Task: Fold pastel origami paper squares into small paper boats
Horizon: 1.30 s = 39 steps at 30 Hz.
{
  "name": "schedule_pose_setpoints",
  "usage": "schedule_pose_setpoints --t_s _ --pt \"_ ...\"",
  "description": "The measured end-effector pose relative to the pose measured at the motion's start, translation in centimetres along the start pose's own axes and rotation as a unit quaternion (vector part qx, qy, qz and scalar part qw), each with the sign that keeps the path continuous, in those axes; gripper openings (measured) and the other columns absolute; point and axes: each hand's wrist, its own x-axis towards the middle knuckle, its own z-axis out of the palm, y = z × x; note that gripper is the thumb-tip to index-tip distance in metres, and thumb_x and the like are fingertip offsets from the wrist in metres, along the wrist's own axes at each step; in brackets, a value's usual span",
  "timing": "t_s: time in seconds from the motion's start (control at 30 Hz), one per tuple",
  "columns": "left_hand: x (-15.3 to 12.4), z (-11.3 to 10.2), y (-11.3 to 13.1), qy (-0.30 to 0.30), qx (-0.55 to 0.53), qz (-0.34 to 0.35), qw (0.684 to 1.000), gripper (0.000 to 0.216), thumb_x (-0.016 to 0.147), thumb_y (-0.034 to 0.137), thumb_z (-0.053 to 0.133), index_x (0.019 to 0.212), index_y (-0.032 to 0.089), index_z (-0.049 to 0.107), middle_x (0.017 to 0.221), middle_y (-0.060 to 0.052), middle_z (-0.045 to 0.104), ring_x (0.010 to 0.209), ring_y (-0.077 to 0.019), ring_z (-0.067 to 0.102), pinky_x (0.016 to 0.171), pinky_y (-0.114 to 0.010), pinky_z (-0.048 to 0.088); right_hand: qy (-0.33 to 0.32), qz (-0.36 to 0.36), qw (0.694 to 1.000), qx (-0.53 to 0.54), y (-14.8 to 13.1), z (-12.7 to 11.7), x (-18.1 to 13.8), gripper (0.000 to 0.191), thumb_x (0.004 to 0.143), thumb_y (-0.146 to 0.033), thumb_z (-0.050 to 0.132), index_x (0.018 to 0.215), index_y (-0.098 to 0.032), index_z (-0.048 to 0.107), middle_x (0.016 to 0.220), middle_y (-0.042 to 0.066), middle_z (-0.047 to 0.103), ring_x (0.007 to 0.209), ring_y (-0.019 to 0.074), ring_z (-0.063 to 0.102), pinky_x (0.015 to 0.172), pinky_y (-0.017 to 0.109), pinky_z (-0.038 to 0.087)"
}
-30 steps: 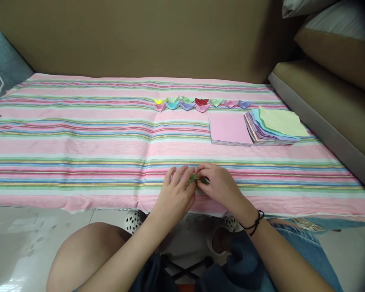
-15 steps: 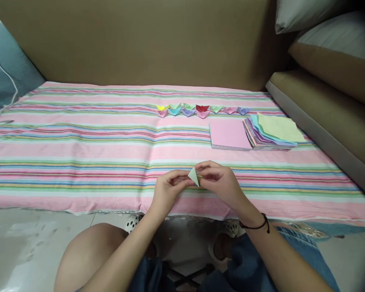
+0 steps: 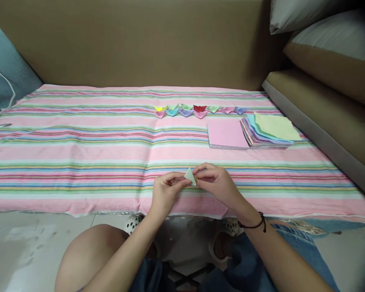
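Note:
A small pale green piece of folded paper [image 3: 190, 176] is held up between both hands, above the near part of the striped cloth. My left hand [image 3: 168, 190] pinches its left side between thumb and fingers. From the right, my right hand [image 3: 217, 181] grips the other side with closed fingertips, which partly cover the paper. The side facing me looks triangular; its inner folds are hidden. Beyond the hands, several small folded paper boats stand in two rows, among them a red boat [image 3: 200, 109] and a blue boat [image 3: 172, 112].
A stack of pink square paper [image 3: 228, 134] lies right of centre, touching a fanned stack of coloured sheets [image 3: 278, 126]. Cushions [image 3: 316, 105] rise along the right edge. A brown backrest [image 3: 140, 44] bounds the far side of the striped cloth [image 3: 79, 154].
The folded paper has shifted slightly left and its visible face has turned a little. My right fingers have closed in nearer to it. The camera view has moved slightly.

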Motion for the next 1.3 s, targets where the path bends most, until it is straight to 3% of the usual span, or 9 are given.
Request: schedule_pose_setpoints --t_s 0.2,0.33,0.5,0.67,0.77,0.93,1.1,1.2,1.3 --pt "-0.2 0.4 -0.1 0.008 0.020 0.009 1.000 0.006 0.062 0.022 0.075 0.065 0.018 0.071 0.067 -0.002 0.071 0.062 -0.0180 0.064 0.060 -0.027 0.051 0.033 -0.081 0.983 -0.162 -0.2 0.0 0.0 0.016 0.075 -0.013 0.064 0.066 -0.024 0.070 0.082 0.004 0.062 0.088 0.0216 0.053 0.080 0.038 0.044" --pt "-0.1 0.3 -0.4 0.009 0.016 -0.013 1.000 0.012 0.060 0.025 0.077 0.066 0.017 0.070 0.065 -0.002 0.070 0.060 -0.0166 0.063 0.058 -0.026 0.049 -0.025 -0.091 0.979 -0.180 -0.3 -0.8 0.1 0.018 0.077 -0.009 0.060 0.069 -0.023 0.069 0.087 0.004 0.062 0.095 0.0220 0.052 0.085 0.040 0.043" --pt "0.3 0.0 -0.5 0.012 -0.053 -0.059 0.997 0.022 0.059 0.029 0.079 0.072 0.015 0.069 0.066 -0.002 0.069 0.060 -0.0151 0.063 0.060 -0.025 0.050 -0.022 -0.003 0.999 -0.043 -0.4 -1.7 -0.2 0.013 0.081 -0.026 0.062 0.093 -0.024 0.065 0.099 0.005 0.061 0.098 0.0207 0.057 0.083 0.037 0.048" --pt "0.2 0.4 -0.2 0.021 -0.138 -0.088 0.986 0.029 0.053 0.030 0.083 0.069 0.013 0.067 0.059 -0.001 0.066 0.054 -0.0125 0.060 0.060 -0.024 0.050 -0.035 0.101 0.986 0.128 0.0 -0.2 -0.7 0.055 0.065 -0.031 0.076 0.111 -0.024 0.046 0.095 0.004 0.064 0.088 0.0189 0.064 0.076 0.032 0.052" --pt "0.1 0.6 -0.1 0.003 -0.167 -0.104 0.980 0.029 0.055 0.030 0.082 0.071 0.013 0.067 0.063 -0.002 0.068 0.058 -0.0137 0.063 0.064 -0.026 0.052 0.003 0.110 0.985 0.132 0.1 0.5 -0.7 0.051 0.067 -0.029 0.073 0.109 -0.024 0.045 0.082 0.000 0.064 0.076 0.0167 0.065 0.068 0.029 0.052" --pt "0.1 0.4 0.0 -0.036 -0.123 -0.084 0.988 0.028 0.058 0.026 0.081 0.080 0.014 0.067 0.075 -0.005 0.071 0.069 -0.0158 0.066 0.068 -0.026 0.052 0.035 0.085 0.991 0.094 0.3 0.5 -0.5 0.049 0.067 -0.027 0.072 0.108 -0.024 0.046 0.076 -0.001 0.063 0.076 0.0174 0.065 0.067 0.028 0.052" --pt "0.2 0.2 -0.1 -0.012 -0.122 -0.069 0.990 0.024 0.058 0.023 0.081 0.074 0.013 0.066 0.069 -0.003 0.070 0.065 -0.0145 0.065 0.065 -0.024 0.052 0.040 0.071 0.993 0.090 0.1 0.5 -0.7 0.050 0.066 -0.029 0.075 0.108 -0.024 0.047 0.080 0.002 0.067 0.084 0.0203 0.066 0.071 0.031 0.053" --pt "0.3 0.1 -0.2 0.009 -0.143 -0.062 0.988 0.023 0.060 0.022 0.080 0.075 0.013 0.065 0.067 -0.001 0.069 0.064 -0.0123 0.064 0.065 -0.021 0.053 0.044 0.038 0.992 0.112 -0.1 0.3 -0.7 0.032 0.070 -0.031 0.073 0.095 -0.023 0.054 0.091 0.005 0.068 0.087 0.0212 0.066 0.068 0.030 0.055" --pt "0.5 -0.1 -0.1 -0.006 -0.168 -0.075 0.983 0.023 0.062 0.025 0.079 0.077 0.014 0.066 0.071 -0.001 0.070 0.068 -0.0130 0.065 0.072 -0.024 0.054 0.067 0.027 0.993 0.097 0.1 -0.1 -0.6 0.018 0.073 -0.032 0.070 0.079 -0.020 0.060 0.087 0.006 0.068 0.075 0.0189 0.067 0.064 0.029 0.055"
